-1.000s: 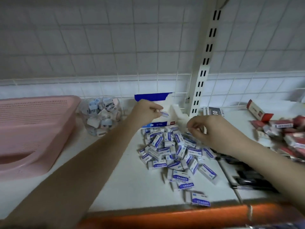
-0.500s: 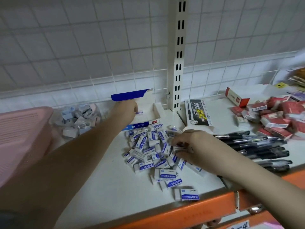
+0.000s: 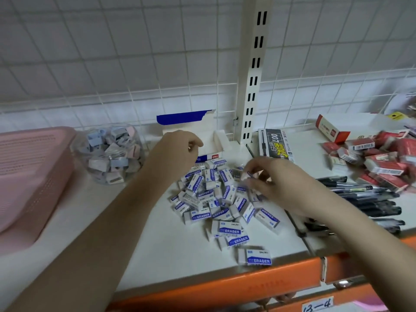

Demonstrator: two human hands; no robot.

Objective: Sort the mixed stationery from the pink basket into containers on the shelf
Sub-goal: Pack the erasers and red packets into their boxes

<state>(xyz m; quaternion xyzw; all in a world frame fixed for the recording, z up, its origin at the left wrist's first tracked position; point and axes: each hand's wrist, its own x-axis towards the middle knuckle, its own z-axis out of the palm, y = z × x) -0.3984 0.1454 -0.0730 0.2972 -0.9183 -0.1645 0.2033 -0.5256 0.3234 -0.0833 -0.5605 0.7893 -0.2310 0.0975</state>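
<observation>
A heap of white-and-blue erasers (image 3: 216, 199) lies on the white shelf (image 3: 157, 244). Behind it stands an open white eraser box (image 3: 213, 145) with a blue lid flap. My left hand (image 3: 177, 152) hovers at the box's front left, fingers curled; I cannot see whether they hold anything. My right hand (image 3: 274, 185) is just above the heap's right side and pinches one small eraser (image 3: 245, 176) at its fingertips. The pink basket (image 3: 31, 176) sits at the far left.
A clear jar of pastel clips (image 3: 110, 154) stands between basket and box. A white slotted post (image 3: 254, 86) rises behind. To the right are a black pen box (image 3: 274, 145), loose black pens (image 3: 369, 199) and red packets (image 3: 382, 161). An orange shelf edge (image 3: 225, 287) runs along the front.
My left hand, which carried an eraser to the box, now stays at the box front. My right hand dipped into the heap and has risen with an eraser pinched.
</observation>
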